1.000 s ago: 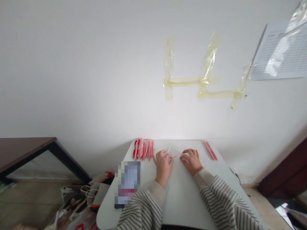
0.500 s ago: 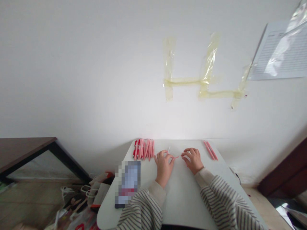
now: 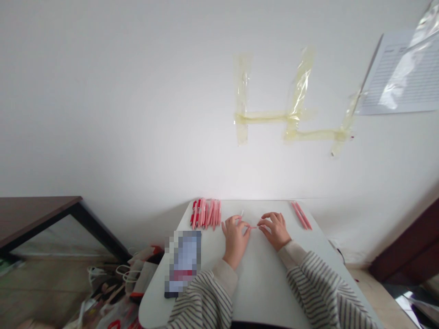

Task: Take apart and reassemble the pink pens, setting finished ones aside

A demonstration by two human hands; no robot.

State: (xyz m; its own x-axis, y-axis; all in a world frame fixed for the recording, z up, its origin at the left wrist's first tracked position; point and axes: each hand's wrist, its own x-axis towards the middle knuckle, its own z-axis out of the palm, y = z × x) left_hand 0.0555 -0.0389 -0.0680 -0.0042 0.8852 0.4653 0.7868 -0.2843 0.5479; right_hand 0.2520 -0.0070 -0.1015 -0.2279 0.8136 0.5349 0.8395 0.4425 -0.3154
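My left hand (image 3: 236,237) is closed in a pinch on a slim pink pen piece (image 3: 254,227) above the white table. The fingertips of my right hand (image 3: 275,230) are pinched at the other end of this piece, and most of it is hidden by the fingers. Just beyond my left fingers a thin whitish piece (image 3: 242,213) sticks up into view. A row of several pink and red pens (image 3: 206,214) lies at the table's back left. Two pink pens (image 3: 302,215) lie side by side at the back right.
A phone-like flat object (image 3: 185,262), pixelated, rests at the left of the white table (image 3: 264,283). The wall (image 3: 154,114) stands right behind the table. Bags and loose items (image 3: 120,283) crowd the floor at left, near a dark desk (image 3: 41,203).
My right hand has come slightly left, so its fingertips now meet the pink piece's end, where a small gap showed before. My left hand has barely moved.
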